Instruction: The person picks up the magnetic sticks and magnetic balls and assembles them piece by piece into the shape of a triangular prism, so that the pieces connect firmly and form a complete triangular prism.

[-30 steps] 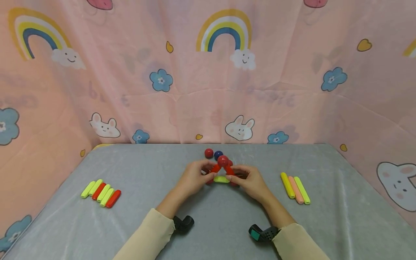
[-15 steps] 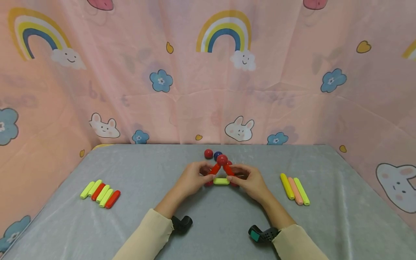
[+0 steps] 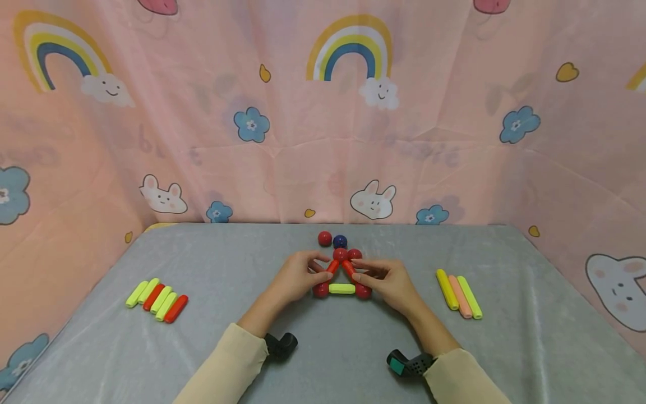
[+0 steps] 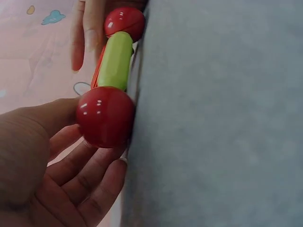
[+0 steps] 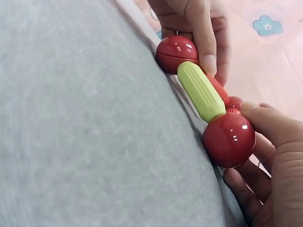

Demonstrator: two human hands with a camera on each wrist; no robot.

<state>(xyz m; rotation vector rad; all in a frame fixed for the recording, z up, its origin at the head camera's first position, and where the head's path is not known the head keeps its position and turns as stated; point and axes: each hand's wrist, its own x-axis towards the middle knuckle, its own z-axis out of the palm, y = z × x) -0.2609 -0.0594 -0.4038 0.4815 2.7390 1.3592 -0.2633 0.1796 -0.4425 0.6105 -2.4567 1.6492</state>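
Observation:
A triangle of magnetic-style rods and balls lies about flat at the table's middle. It has red balls at its corners, two red rods (image 3: 348, 269) as sides and a yellow-green rod (image 3: 342, 289) along the near side. My left hand (image 3: 298, 276) holds its left side by the red rod, close to the near-left red ball (image 4: 106, 117). On the other side my right hand (image 3: 386, 280) pinches the right red rod near the near-right red ball (image 5: 229, 140). The far corner ball (image 3: 340, 255) touches no hand.
Behind the triangle sit a loose red ball (image 3: 325, 238), a blue ball (image 3: 340, 241) and another red ball (image 3: 355, 255). Several short yellow-green and red rods (image 3: 162, 301) lie at left. Three longer rods (image 3: 458, 294) lie at right. A pink printed curtain (image 3: 323, 157) hangs behind the grey table.
The triangle has tipped down flatter: its far ball has dropped and its yellow-green side has come nearer to me. Both hands have kept hold and barely shifted.

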